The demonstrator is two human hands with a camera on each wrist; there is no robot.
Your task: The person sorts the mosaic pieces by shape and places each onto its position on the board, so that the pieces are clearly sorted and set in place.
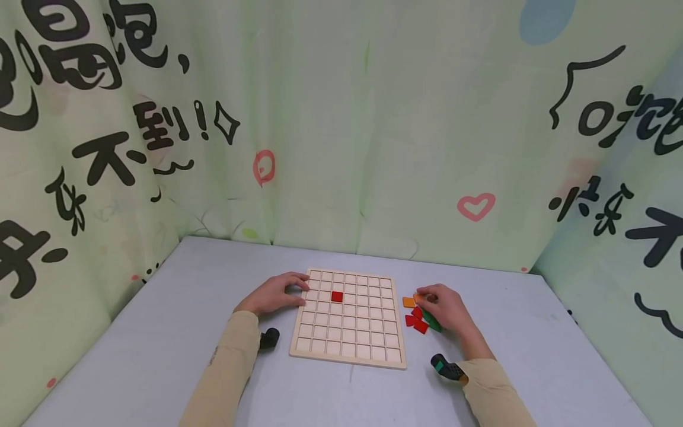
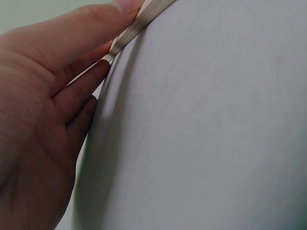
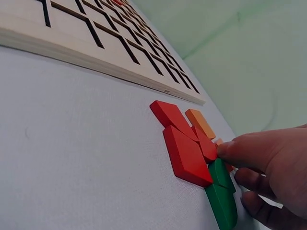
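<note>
A wooden grid board (image 1: 349,360) lies on the table with a red square block (image 1: 337,296) in one of its cells. My left hand (image 1: 272,294) rests at the board's left edge; the thumb and fingertips touch the wooden rim (image 2: 139,24). Right of the board, my right hand (image 1: 445,305) pinches an orange block (image 1: 418,298) with thumb and fingertips, partly hidden by them. Beside it lie another orange block (image 3: 200,123), several red blocks (image 3: 186,155) and green blocks (image 3: 223,206), close together on the table.
The white table (image 1: 352,397) surrounds the board. Behind it hangs a pale green curtain (image 1: 373,118) with black lettering. A black wrist device (image 1: 269,338) sits by the left sleeve, and another black device (image 1: 447,367) by the right sleeve.
</note>
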